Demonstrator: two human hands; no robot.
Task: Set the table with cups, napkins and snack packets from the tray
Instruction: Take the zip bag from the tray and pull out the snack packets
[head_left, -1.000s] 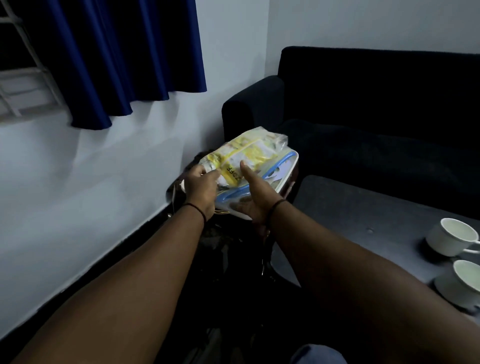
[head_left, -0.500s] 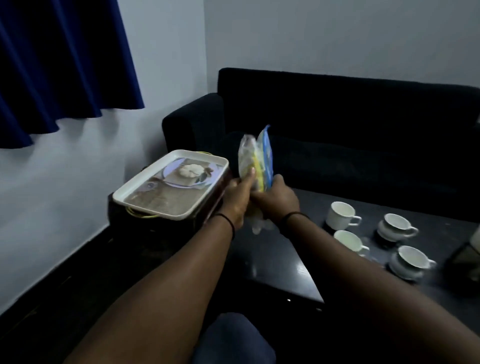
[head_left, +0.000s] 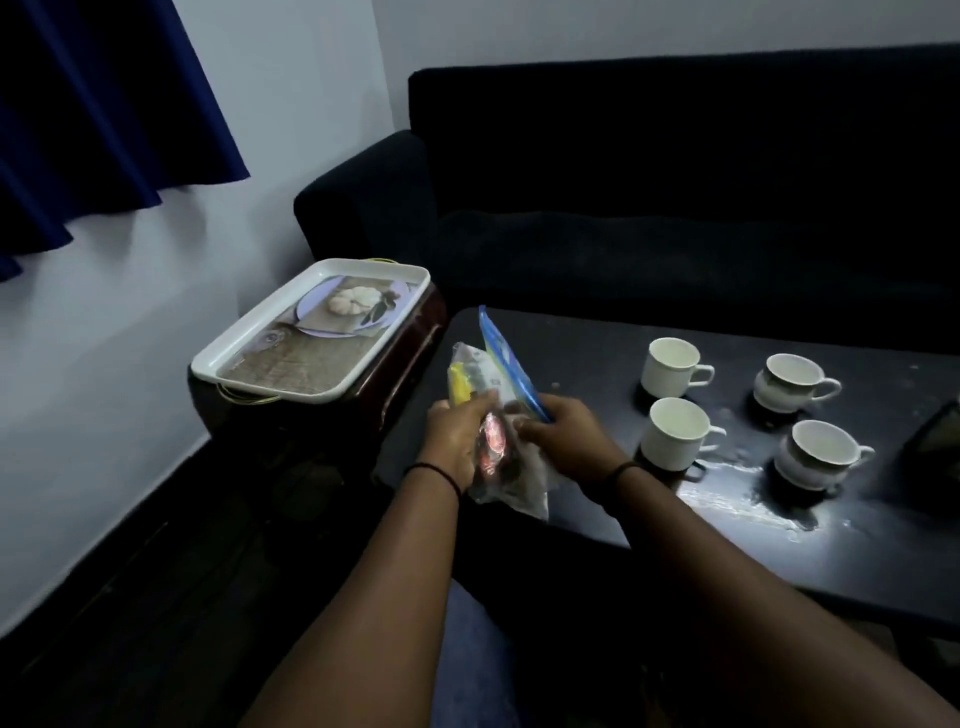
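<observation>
Both hands hold a bunch of snack packets over the near left corner of the dark table (head_left: 597, 338). My left hand (head_left: 457, 434) grips a clear packet with yellow print (head_left: 465, 376). My right hand (head_left: 563, 436) holds a blue-edged packet (head_left: 506, 358) that stands on edge beside it. A clear packet with red print (head_left: 511, 483) hangs between the wrists. The white tray (head_left: 249, 358), with a printed picture on its floor and nothing on it, rests on a dark stand to the left. Several white cups, such as one (head_left: 670, 366) and another (head_left: 675, 434), stand on the table to the right.
A dark sofa (head_left: 675, 197) runs behind the table. A blue curtain (head_left: 104, 104) hangs at the upper left against a pale wall. A dark object (head_left: 935, 441) lies at the table's right edge. A bright glare patch marks the tabletop near the cups.
The packets came off the tray and moved right and down over the table's corner. The view swung right, and the tray and more cups came into sight.
</observation>
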